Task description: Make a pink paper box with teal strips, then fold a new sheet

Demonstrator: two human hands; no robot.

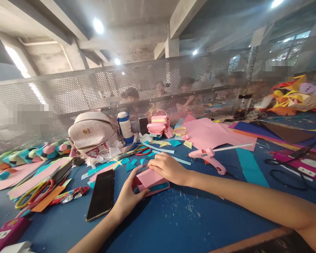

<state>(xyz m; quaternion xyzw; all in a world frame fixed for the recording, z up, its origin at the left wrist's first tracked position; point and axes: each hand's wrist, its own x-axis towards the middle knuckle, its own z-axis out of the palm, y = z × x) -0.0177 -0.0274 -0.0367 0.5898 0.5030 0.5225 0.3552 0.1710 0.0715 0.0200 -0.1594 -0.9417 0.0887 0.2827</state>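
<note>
Both hands are on a folded pink paper piece (150, 177) with blue paper showing inside its lower side, close to the table's front. My left hand (129, 193) wraps its left side, thumb at the lower edge and fingers behind. My right hand (171, 169) presses on the top right of the fold with its fingers bent together; their tips are partly hidden behind the paper. Right of my right hand, a pink glue gun (208, 157) lies on its side with a clear stick out of its back. To the left of my left hand lies a black phone (101, 194).
Scissors with red and yellow handles (42, 191) lie at left. Behind stand a pale pink backpack (94, 131), a white and blue bottle (125, 127) and stacked pink paper boxes (159, 125). Pink sheets (208, 133) and a magenta power strip (300, 163) are at right. A perforated metal screen (94, 91) rises behind.
</note>
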